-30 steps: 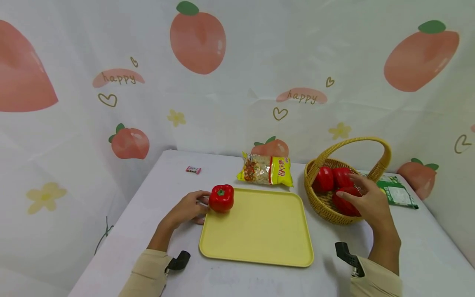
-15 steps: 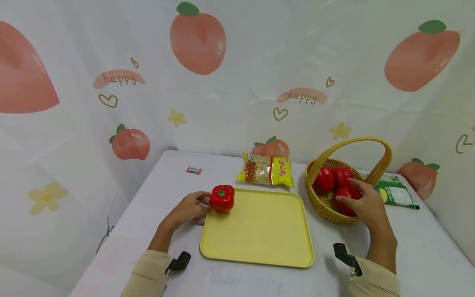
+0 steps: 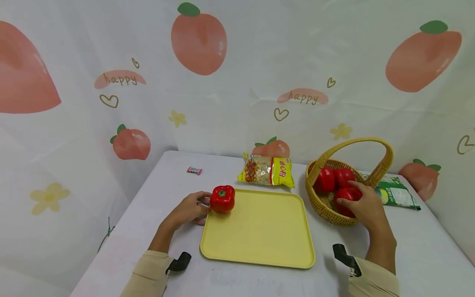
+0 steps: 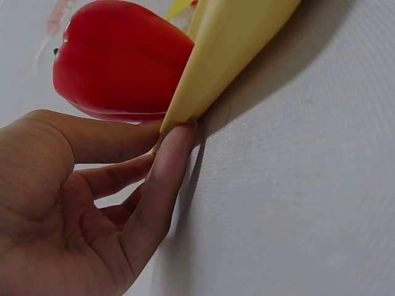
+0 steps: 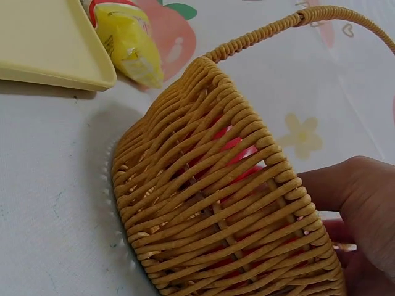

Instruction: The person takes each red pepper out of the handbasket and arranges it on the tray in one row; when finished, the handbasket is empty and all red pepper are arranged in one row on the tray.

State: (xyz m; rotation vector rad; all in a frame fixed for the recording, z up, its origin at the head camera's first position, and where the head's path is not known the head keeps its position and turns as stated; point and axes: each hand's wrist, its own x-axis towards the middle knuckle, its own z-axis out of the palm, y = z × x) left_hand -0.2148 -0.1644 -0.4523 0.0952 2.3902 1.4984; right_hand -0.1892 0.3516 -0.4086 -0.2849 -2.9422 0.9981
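At the left edge of the yellow tray (image 3: 257, 231), my left hand (image 3: 189, 209) pinches the rim. In the left wrist view its fingertips meet at the tray's edge, with a red bell pepper (image 4: 123, 61) standing on the tray right beside them. My right hand (image 3: 371, 206) reaches into the wicker basket (image 3: 326, 210) at the right and grips a red bell pepper (image 3: 346, 201) between thumb and fingers. Two more red peppers (image 3: 325, 180) lie behind it in the basket. The right wrist view shows mostly basket weave (image 5: 228, 203), which hides the fingertips.
A yellow food packet (image 3: 268, 170) lies behind the tray, and a small pink-wrapped sweet (image 3: 194, 170) is at the back left. The basket's tall handle (image 3: 356, 142) arches over its opening. A green packet (image 3: 398, 192) lies right of the basket.
My right hand has moved slightly left and closed round the front pepper in the basket, which has turned a little. The left hand, tray and its pepper have stayed put.
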